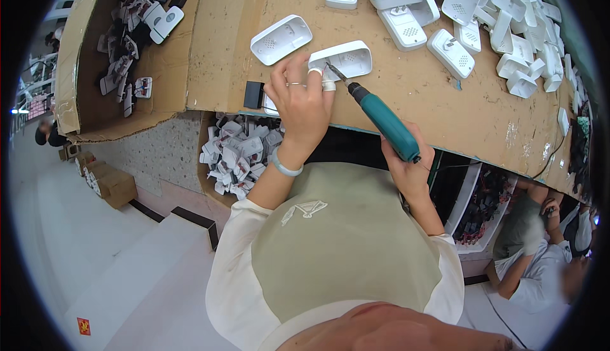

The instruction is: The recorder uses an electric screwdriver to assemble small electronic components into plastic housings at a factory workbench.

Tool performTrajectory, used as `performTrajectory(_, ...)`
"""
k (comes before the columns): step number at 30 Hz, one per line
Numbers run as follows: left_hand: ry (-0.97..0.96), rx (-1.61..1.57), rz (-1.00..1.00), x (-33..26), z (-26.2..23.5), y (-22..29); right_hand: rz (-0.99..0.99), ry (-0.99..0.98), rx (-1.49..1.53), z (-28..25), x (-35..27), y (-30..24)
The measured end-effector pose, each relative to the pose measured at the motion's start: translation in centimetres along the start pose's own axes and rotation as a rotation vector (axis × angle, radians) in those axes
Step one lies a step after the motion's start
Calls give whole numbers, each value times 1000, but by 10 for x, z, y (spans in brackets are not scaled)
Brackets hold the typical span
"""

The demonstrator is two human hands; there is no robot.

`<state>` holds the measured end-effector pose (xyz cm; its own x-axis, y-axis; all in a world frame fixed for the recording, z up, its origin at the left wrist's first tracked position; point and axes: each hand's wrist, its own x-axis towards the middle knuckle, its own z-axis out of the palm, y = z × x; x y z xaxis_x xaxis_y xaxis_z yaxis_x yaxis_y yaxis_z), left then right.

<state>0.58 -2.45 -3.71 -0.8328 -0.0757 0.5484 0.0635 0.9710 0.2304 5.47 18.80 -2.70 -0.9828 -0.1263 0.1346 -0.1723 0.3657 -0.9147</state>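
My right hand (410, 160) is wrapped round a green electric screwdriver (389, 123) with a black nose. The screwdriver slants up and to the left, and its bit points into an open white plastic shell (356, 60) lying on the cardboard-covered table. My left hand (300, 100) grips the left end of that shell, its fingers curled near the bit. White covers wrap some of the left fingertips. Whatever lies under the bit's tip is too small to make out. Another open white shell (281, 39) rests just beyond my left hand. Beside the wrist lies a small black block (253, 95).
White shells (403, 27) pile up at the far right. A cardboard box (73, 65) with black-and-white parts (121, 65) stands at the left. Below the table edge sits a box of small white parts (238, 154). Another person (534, 255) sits at the lower right.
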Motion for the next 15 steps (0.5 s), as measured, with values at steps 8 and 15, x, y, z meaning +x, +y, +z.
performTrajectory(8,-17,-2,-12,-1,-1,-1,9,-19,-16,0,-1,2)
performTrajectory(15,-13,-6,-11,-1,0,-1,4,-1,-36,0,1,-5)
